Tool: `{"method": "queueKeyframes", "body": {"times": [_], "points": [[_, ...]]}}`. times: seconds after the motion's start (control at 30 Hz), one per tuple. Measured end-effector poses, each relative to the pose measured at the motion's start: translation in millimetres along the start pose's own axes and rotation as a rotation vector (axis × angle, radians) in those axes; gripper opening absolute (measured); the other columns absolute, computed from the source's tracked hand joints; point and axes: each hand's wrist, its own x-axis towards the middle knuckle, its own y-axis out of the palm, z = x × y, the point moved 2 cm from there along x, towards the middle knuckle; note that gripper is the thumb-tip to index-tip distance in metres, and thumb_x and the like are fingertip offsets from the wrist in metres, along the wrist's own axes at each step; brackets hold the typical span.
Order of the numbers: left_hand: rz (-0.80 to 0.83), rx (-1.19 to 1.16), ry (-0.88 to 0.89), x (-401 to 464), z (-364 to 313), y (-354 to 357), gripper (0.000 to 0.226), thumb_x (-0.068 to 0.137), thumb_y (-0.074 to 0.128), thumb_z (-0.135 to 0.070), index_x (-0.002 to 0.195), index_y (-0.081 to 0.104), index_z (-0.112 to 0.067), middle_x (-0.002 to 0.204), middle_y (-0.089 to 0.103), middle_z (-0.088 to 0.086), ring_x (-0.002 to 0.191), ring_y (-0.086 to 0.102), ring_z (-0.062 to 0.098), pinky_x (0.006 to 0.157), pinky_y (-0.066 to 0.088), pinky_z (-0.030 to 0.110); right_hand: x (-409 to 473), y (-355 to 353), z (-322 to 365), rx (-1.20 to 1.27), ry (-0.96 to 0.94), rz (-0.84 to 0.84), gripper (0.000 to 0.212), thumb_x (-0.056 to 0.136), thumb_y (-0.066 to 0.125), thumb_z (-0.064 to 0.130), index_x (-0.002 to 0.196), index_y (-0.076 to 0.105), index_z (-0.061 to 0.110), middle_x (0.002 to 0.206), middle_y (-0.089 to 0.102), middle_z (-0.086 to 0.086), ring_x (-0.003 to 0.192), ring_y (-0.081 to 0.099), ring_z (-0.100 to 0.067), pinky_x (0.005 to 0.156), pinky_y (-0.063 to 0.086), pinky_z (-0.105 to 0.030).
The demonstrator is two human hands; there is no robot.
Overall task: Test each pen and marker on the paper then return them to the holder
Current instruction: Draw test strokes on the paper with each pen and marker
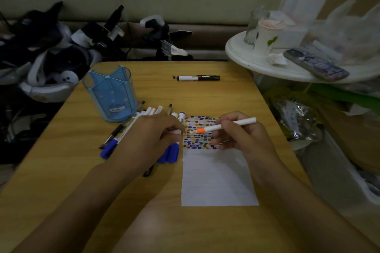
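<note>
My right hand grips a white marker with an orange collar, its tip pointing left over the paper. The paper's upper part is covered with rows of small coloured marks. My left hand pinches a small white piece, seemingly the marker's cap, at the paper's left edge. Several pens and markers lie in a pile under and beside my left hand, some with blue caps. The blue pen holder stands behind them with nothing sticking out of it. A black and white marker lies alone farther back.
The wooden table ends close on the right. A round white side table at the right holds a paper cup, a glass and a phone. Dark headsets and gear are piled at the left.
</note>
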Motion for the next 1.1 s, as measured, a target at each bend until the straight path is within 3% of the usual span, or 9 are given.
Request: {"method": "queueKeyframes", "body": {"times": [0.1, 0.4, 0.57, 0.8, 0.97, 1.1], "points": [[0.026, -0.097, -0.039, -1, 1, 3, 0.020, 0.086, 0.073, -0.023, 0.103, 0.069, -0.033, 0.085, 0.062, -0.024, 0.084, 0.060, -0.013, 0.070, 0.044, 0.001, 0, 2, 0, 0.010, 0.004, 0.007, 0.013, 0.098, 0.055, 0.008, 0.092, 0.066, 0.011, 0.080, 0.074, -0.011, 0.070, 0.070, -0.023, 0.062, 0.057, -0.030], [0.029, -0.088, -0.008, 0, -8, 5, 0.016, 0.083, 0.076, -0.024, 0.097, 0.070, -0.029, 0.074, 0.056, -0.028, 0.076, 0.056, -0.018, 0.066, 0.041, 0.000, 0, 3, -2, -0.024, -0.012, 0.022, 0.009, 0.097, 0.058, 0.009, 0.091, 0.064, 0.010, 0.081, 0.074, -0.013, 0.071, 0.070, -0.024, 0.063, 0.056, -0.030], [0.017, -0.073, 0.018, 0, -11, 5, 0.016, 0.083, 0.075, -0.026, 0.099, 0.072, -0.027, 0.075, 0.058, -0.026, 0.080, 0.058, -0.010, 0.063, 0.039, 0.002, -1, 3, -3, -0.060, -0.027, 0.048, 0.006, 0.095, 0.062, 0.011, 0.095, 0.068, 0.009, 0.083, 0.075, -0.011, 0.073, 0.071, -0.023, 0.065, 0.057, -0.032], [0.010, -0.081, 0.019, 0, -7, 5, 0.033, 0.083, 0.074, -0.026, 0.115, 0.068, -0.030, 0.083, 0.062, -0.022, 0.084, 0.061, -0.007, 0.070, 0.044, 0.003, -1, 1, -1, -0.062, -0.044, 0.062, 0.007, 0.091, 0.066, 0.011, 0.092, 0.073, 0.014, 0.083, 0.076, -0.011, 0.074, 0.072, -0.024, 0.065, 0.058, -0.026], [-0.040, -0.019, 0.066, 1, -6, 2, 0.011, 0.086, 0.071, -0.029, 0.095, 0.072, -0.022, 0.068, 0.056, -0.018, 0.075, 0.056, -0.004, 0.065, 0.040, 0.008, -2, 0, -1, -0.055, -0.047, 0.099, 0.009, 0.091, 0.066, 0.008, 0.093, 0.074, 0.013, 0.085, 0.076, -0.010, 0.075, 0.072, -0.021, 0.064, 0.057, -0.024], [-0.089, 0.055, 0.157, 1, -8, -1, 0.014, 0.085, 0.070, -0.029, 0.084, 0.072, -0.014, 0.061, 0.050, -0.014, 0.055, 0.048, 0.002, 0.053, 0.033, 0.012, -2, -2, -1, -0.065, -0.040, 0.103, 0.009, 0.091, 0.066, 0.007, 0.096, 0.073, 0.010, 0.086, 0.077, -0.010, 0.076, 0.072, -0.020, 0.066, 0.057, -0.024]]}}
